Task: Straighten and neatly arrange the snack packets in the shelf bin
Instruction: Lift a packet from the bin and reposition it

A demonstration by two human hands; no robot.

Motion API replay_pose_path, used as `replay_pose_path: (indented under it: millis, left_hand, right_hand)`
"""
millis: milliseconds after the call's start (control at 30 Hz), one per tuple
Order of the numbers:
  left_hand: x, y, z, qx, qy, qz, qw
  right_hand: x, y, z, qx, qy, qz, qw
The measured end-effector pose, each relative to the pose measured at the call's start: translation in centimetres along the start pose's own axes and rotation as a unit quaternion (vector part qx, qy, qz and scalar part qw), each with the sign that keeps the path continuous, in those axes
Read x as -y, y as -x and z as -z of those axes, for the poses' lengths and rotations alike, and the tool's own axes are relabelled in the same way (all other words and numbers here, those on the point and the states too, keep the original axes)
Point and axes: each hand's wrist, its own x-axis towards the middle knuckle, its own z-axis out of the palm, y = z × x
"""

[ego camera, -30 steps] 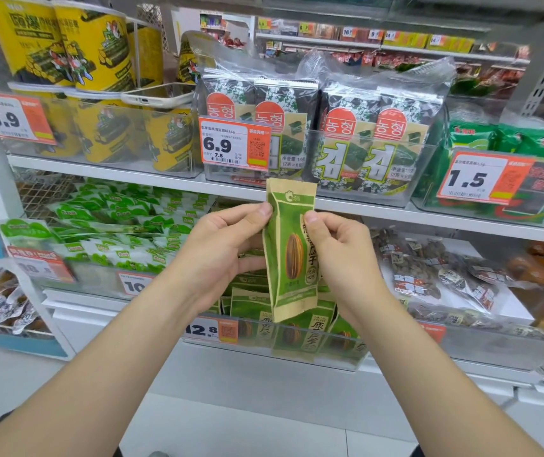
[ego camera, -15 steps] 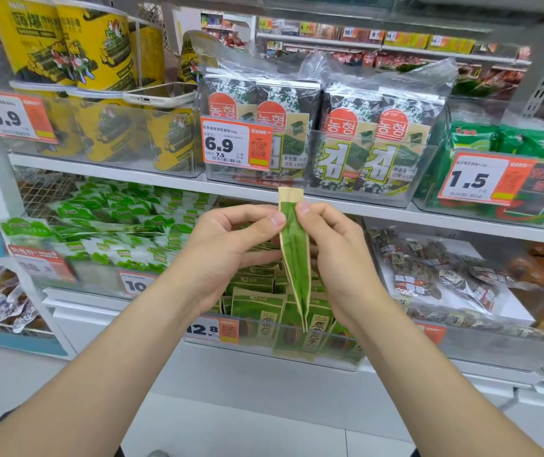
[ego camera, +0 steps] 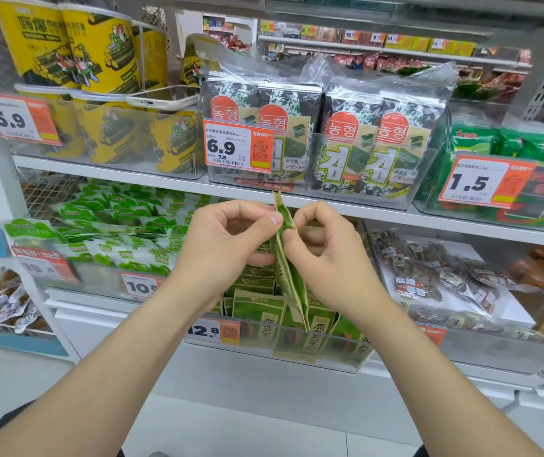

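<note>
Both hands hold one green-and-tan packet (ego camera: 293, 288) upright and edge-on to the camera, in front of the lower shelf. The left hand (ego camera: 227, 239) pinches its upper part from the left between thumb and forefinger, with the other fingers curled. The right hand (ego camera: 326, 258) pinches it from the right at about the same height, its fingers curled too. The packet's top edge reaches up in front of the upper shelf (ego camera: 165, 181). Its bottom corner hangs just over the front row in the bin (ego camera: 340, 357); whether it touches that row cannot be told.

The clear bin sits on the lower shelf directly below the hands. It holds matching packs (ego camera: 257, 308) standing in rows, faces forward, a few leaning. An orange 12.8 tag (ego camera: 213, 331) is fixed to the left of its front wall.

To the left lies a heap of green-and-white sachets (ego camera: 115, 225), and to the right a bin of dark snack bags (ego camera: 429, 278). On the upper shelf stand yellow tubs (ego camera: 99, 51) with a phone (ego camera: 162, 97) lying flat on the lower ones. Beside them are seaweed packs (ego camera: 363, 143), partly behind a 6.9 tag (ego camera: 237, 146).
</note>
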Motion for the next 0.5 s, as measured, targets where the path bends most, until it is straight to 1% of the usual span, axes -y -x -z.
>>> replay_pose_path:
  millis: [100,167,267,333,367,433,500]
  left_hand:
    - [-0.1,-0.2,0.1,-0.026,0.010,-0.005,1.000]
    - [-0.1,-0.3,0.2,-0.049,0.021,-0.010,0.999]
    - [0.0,-0.6,0.3,-0.099,0.055,-0.018,0.993]
    - [0.2,-0.9,0.4,-0.105,0.067,-0.017,0.992]
    - [0.3,-0.9,0.5,-0.084,0.068,-0.012,0.994]
    - [0.3,-0.9,0.6,-0.008,0.050,0.015,0.999]
    - [0.5,-0.6,0.7,0.066,0.037,0.065,0.995]
  right_hand:
    - [0.3,0.0,0.0,-0.009,-0.033,-0.003,0.999]
    - [0.4,0.0,0.4,0.014,-0.046,-0.038,0.998]
    - [0.4,0.1,1.0,0.082,-0.007,-0.101,0.992]
    - [0.3,0.3,0.8,0.073,-0.002,-0.099,0.992]
    - [0.4,0.3,0.7,0.051,-0.006,-0.086,0.995]
    - [0.6,0.2,0.3,0.009,-0.011,-0.049,0.999]
    - [0.6,0.2,0.3,0.012,-0.010,-0.015,1.000]
